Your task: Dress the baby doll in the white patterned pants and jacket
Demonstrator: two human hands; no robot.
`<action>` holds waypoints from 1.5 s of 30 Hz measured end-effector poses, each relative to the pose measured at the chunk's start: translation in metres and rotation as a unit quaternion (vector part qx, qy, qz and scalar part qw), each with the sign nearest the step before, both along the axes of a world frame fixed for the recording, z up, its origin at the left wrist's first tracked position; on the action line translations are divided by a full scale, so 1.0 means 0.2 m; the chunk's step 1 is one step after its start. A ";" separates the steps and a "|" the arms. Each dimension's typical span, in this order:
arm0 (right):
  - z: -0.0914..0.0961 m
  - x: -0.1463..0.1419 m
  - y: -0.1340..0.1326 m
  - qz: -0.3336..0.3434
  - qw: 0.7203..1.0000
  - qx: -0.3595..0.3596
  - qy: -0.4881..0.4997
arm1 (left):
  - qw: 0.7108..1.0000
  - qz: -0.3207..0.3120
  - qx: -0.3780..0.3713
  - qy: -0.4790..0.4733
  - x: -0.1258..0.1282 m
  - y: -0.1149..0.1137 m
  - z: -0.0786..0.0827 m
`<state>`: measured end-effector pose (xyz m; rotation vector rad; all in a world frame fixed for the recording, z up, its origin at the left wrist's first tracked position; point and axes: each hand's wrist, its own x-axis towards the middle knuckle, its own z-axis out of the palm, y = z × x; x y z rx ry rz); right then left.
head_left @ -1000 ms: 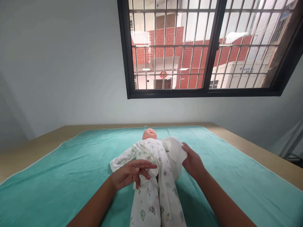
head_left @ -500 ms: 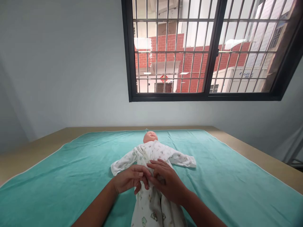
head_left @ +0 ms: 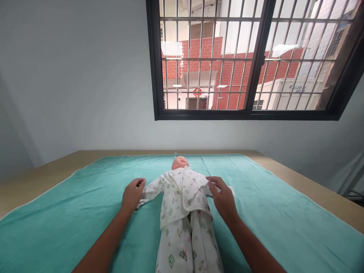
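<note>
A baby doll (head_left: 180,162) lies on its back, head toward the wall and arms spread. It wears a white patterned top (head_left: 178,197), its front closed over the chest, and matching trousers (head_left: 182,246). My left hand (head_left: 133,194) is beside the doll's sleeve on the left (head_left: 153,189), fingers loosely curved, thumb close to the fingertips; whether it touches the cloth is unclear. Over the sleeve on the right is my right hand (head_left: 223,197), with thumb and fingers slightly apart, covering part of that sleeve. Neither hand visibly grips anything.
A turquoise cloth (head_left: 99,193) with a white edge lies under the doll on a wooden table (head_left: 284,168). Behind it rises a pale wall (head_left: 85,94) with a dark-framed, barred window (head_left: 204,115) at the upper right.
My hands have left the middle of the doll's belly and moved apart, one to each sleeve. The front of the top, covered before, now shows.
</note>
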<state>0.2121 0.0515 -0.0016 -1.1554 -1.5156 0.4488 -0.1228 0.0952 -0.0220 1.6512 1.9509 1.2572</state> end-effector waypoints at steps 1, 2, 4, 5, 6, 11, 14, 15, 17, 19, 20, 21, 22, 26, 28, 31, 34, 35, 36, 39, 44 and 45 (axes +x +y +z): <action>-0.03 0.06 0.05 -0.034 0.999 -0.024 -0.017 | 0.999 0.028 -0.013 0.033 -0.03 0.02 -0.03; -0.06 0.12 0.10 -0.078 0.995 -0.048 -0.042 | 0.997 0.043 -0.028 0.053 -0.05 0.03 -0.05; -0.13 0.27 0.20 -0.168 0.975 -0.090 -0.110 | 0.990 0.067 -0.071 0.102 -0.09 0.04 -0.09; -0.17 0.34 0.23 -0.210 0.960 -0.115 -0.143 | 0.985 0.076 -0.094 0.123 -0.11 0.04 -0.10; -0.21 0.40 0.26 -0.238 0.945 -0.148 -0.170 | 0.980 0.083 -0.116 0.140 -0.13 0.04 -0.11; -0.31 0.57 0.32 -0.247 0.916 -0.247 -0.199 | 0.960 0.101 -0.179 0.188 -0.23 0.04 -0.12; -0.32 0.59 0.33 -0.257 0.915 -0.252 -0.183 | 0.960 0.087 -0.192 0.182 -0.26 0.06 -0.14; -0.33 0.59 0.33 -0.258 0.916 -0.253 -0.174 | 0.962 0.083 -0.192 0.176 -0.27 0.07 -0.15; -0.33 0.60 0.33 -0.253 0.923 -0.249 -0.150 | 0.966 0.083 -0.184 0.163 -0.28 0.09 -0.16; -0.34 0.62 0.35 -0.243 0.933 -0.235 -0.120 | 0.970 0.090 -0.170 0.147 -0.29 0.10 -0.17; -0.35 0.62 0.36 -0.236 0.940 -0.225 -0.103 | 0.972 0.093 -0.163 0.138 -0.29 0.10 -0.17; -0.35 0.62 0.37 -0.227 0.946 -0.215 -0.084 | 0.975 0.097 -0.153 0.127 -0.29 0.10 -0.17; -0.36 0.62 0.38 -0.217 0.953 -0.204 -0.062 | 0.978 0.101 -0.143 0.114 -0.29 0.11 -0.17; -0.37 0.62 0.41 -0.181 0.968 -0.170 0.031 | 0.989 0.104 -0.100 0.044 -0.27 0.11 -0.15; -0.37 0.63 0.41 -0.167 0.970 -0.163 0.063 | 0.990 0.101 -0.094 0.028 -0.26 0.11 -0.14; -0.38 0.62 0.40 -0.152 0.972 -0.163 0.076 | 0.988 0.094 -0.114 0.049 -0.27 0.11 -0.15; -0.38 0.62 0.40 -0.143 0.973 -0.170 0.062 | 0.984 0.078 -0.139 0.073 -0.29 0.10 -0.17; -0.38 0.61 0.40 -0.141 0.973 -0.172 0.055 | 0.984 0.069 -0.146 0.072 -0.29 0.10 -0.18; -0.38 0.61 0.40 -0.139 0.974 -0.173 0.049 | 0.984 0.061 -0.151 0.067 -0.30 0.10 -0.18; -0.39 0.61 0.41 -0.140 0.975 -0.170 0.036 | 0.988 0.053 -0.142 0.032 -0.30 0.11 -0.19; -0.41 0.62 0.43 -0.126 0.980 -0.150 0.041 | 0.992 0.064 -0.054 -0.089 -0.27 0.11 -0.15; -0.42 0.62 0.44 -0.119 0.981 -0.145 0.045 | 0.990 0.069 -0.034 -0.116 -0.26 0.11 -0.14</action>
